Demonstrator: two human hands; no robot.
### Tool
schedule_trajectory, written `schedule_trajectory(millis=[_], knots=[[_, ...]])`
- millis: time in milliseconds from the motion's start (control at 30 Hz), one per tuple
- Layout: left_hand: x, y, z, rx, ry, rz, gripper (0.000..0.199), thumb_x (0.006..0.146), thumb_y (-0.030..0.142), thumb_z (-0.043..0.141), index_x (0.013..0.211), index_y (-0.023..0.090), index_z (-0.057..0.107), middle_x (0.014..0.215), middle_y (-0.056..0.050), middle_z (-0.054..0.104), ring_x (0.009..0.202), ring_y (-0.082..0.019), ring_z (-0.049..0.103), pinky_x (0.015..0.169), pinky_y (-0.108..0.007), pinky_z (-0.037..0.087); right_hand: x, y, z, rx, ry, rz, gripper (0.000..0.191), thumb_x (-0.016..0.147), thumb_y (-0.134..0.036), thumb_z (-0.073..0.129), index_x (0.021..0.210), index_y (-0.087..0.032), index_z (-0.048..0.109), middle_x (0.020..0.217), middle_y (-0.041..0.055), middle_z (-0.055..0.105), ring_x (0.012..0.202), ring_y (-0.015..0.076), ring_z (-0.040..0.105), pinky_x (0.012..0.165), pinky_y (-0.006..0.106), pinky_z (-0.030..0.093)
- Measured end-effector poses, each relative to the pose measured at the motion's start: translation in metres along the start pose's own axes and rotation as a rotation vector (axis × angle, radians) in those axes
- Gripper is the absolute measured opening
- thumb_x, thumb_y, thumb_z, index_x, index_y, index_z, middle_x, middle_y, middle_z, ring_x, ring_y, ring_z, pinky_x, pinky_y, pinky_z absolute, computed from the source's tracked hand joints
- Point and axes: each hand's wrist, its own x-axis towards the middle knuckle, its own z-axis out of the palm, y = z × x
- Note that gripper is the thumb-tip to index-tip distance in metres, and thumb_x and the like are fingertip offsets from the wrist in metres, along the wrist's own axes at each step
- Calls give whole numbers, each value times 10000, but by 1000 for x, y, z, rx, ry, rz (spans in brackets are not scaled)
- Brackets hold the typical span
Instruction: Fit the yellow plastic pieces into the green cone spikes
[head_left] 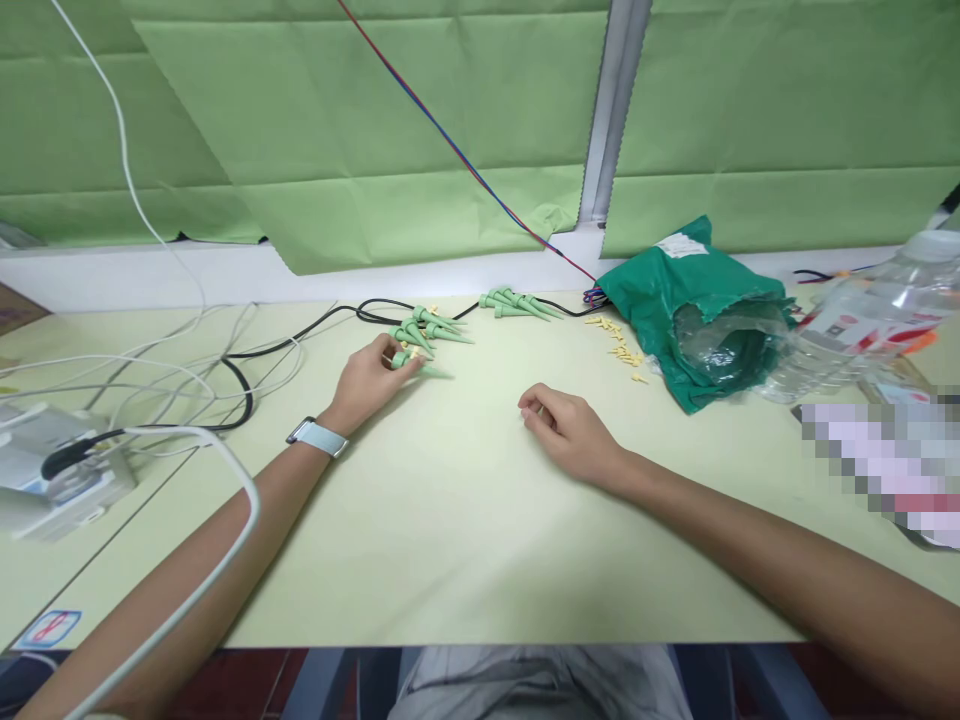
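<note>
Near the back of the table, my left hand (373, 382) pinches a pale green plastic spike (433, 371), a cone with a wider cap and a small yellow piece at its cap end. Right beside these fingers lies a group of similar green spikes (439, 330), some with yellow bits on them. My right hand (570, 430) rests at the middle of the table with its fingers curled in; nothing shows in them. Beyond it lie another cluster of green spikes (517, 302) and a scatter of small yellow plastic pieces (621, 348).
A torn green plastic bag (660, 310) and a clear bottle (862, 320) are at the right, beside a blurred-out flat object (877, 470). White and black cables (247, 385) tangle around a white device (60, 470) at the left. Green sheets (375, 120) cover the back wall.
</note>
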Motion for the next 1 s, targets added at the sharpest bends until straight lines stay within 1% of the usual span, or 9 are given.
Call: schedule_trajectory(millis=[100,167,267,400,567,667,800,900,1000], knots=[[5,-9,-3,175,-4,-20,341,839,561,635,845,226,570,847,-34,672,761,-213,592,602,-308,347,1,0,0,-9,-7,-2,97,959,-207,486,984,-232,577,829,-19,665,649,128,539,631,264,357],[6,-12,-2,214,-10,-16,326,858,551,613,839,229,566,871,-42,677,789,-224,601,599,-312,348,1,0,0,-19,-15,-6,103,960,-204,481,977,-232,579,817,-20,663,656,131,546,631,263,355],[7,-16,0,194,17,-2,293,881,523,601,896,231,577,929,-38,688,790,-211,613,622,-313,373,1,-1,1,-38,-26,-14,113,958,-194,478,969,-231,584,811,-19,663,667,133,552,634,263,351],[10,-26,2,164,114,-21,307,885,508,610,989,222,567,992,-47,677,796,-202,623,647,-314,401,0,-1,0,-51,-30,-28,121,956,-184,477,961,-229,590,822,-19,668,697,135,566,646,263,357],[12,-28,-1,182,178,-20,300,884,503,602,933,211,553,933,-62,645,845,-227,620,680,-324,415,1,-1,0,-55,-37,-36,121,959,-186,479,950,-228,593,809,-20,657,702,136,569,651,265,358],[9,-21,-4,189,127,-28,303,880,507,593,967,217,568,972,-52,643,792,-212,628,666,-328,416,1,-1,0,-59,-38,-40,126,959,-182,477,942,-223,595,821,-17,660,707,135,566,652,266,360],[5,-15,-7,280,8,43,278,829,417,621,1051,250,610,1069,-48,619,778,-207,643,678,-332,433,2,-1,0,-73,-49,-48,128,959,-178,478,938,-220,597,808,-20,653,687,130,549,641,264,355],[4,-17,-8,334,-59,92,295,799,368,618,1076,269,636,1018,-46,613,771,-221,637,672,-333,441,1,-1,0,-83,-51,-57,136,962,-179,476,933,-217,604,824,-8,660,685,133,545,639,266,352],[6,-21,-8,302,-64,116,292,793,337,608,1072,259,645,967,-43,609,751,-215,631,707,-331,465,1,-2,0,-90,-50,-63,139,961,-178,477,924,-213,606,837,1,663,687,135,541,640,268,349]])
